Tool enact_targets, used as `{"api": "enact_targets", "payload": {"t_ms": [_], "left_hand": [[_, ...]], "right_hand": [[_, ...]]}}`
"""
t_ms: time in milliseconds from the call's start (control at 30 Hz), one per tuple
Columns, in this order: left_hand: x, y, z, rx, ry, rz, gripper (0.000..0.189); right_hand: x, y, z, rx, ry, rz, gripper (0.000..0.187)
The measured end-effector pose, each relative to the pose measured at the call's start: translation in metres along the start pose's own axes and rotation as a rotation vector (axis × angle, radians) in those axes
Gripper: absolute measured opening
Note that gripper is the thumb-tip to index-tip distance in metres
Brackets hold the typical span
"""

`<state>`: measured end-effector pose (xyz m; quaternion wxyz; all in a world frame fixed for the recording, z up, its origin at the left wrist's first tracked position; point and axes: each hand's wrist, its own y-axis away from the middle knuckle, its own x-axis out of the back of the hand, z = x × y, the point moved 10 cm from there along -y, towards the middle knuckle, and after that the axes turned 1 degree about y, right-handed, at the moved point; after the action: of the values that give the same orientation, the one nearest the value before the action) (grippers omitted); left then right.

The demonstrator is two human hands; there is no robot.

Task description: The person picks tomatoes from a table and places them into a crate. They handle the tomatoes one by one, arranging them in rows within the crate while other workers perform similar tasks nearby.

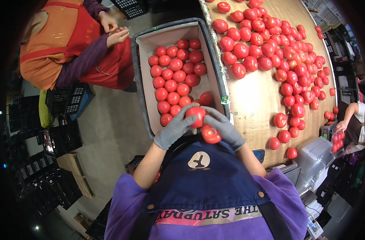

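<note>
Both of my hands wear grey gloves and meet above the near end of a dark plastic crate (144,99) lined with pale board. My left hand (179,124) has its thumb and fingers around a red tomato (195,117). My right hand (223,126) touches that tomato with its fingertips and holds a second tomato (211,133) lower down, against the palm side. Inside the crate, tomatoes (173,81) lie in rows, with the lining showing at the right side. A single tomato (206,98) rests just beyond my right fingers.
Many loose tomatoes (278,51) lie on a wooden table (248,99) at the right. A phone (258,155) and stacked clear plastic containers (312,153) are near its close edge. A co-worker in a red apron (89,60) stands left of the crate; another co-worker's hand (341,126) is far right.
</note>
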<state>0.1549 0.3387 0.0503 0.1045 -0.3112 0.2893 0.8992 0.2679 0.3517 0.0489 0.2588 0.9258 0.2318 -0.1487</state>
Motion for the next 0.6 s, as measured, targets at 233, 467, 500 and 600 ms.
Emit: {"api": "enact_targets", "payload": {"t_ms": [233, 467, 500, 600], "left_hand": [[0.017, 0.001, -0.035, 0.164, 0.674, 0.103, 0.056], [0.001, 0.002, -0.044, 0.216, 0.653, -0.182, 0.047], [-0.005, 0.004, -0.044, 0.248, 0.568, -0.222, 0.046], [0.017, 0.010, -0.049, 0.292, 0.054, 0.108, 0.055]], "right_hand": [[0.135, 0.024, 0.028, -0.055, -1.048, 0.450, 0.044], [0.082, 0.026, -0.041, 0.206, -0.326, 0.188, 0.059], [0.046, 0.014, -0.028, 0.089, -0.010, 0.074, 0.058], [-0.022, 0.004, -0.019, 0.205, 0.399, -0.044, 0.071]]}}
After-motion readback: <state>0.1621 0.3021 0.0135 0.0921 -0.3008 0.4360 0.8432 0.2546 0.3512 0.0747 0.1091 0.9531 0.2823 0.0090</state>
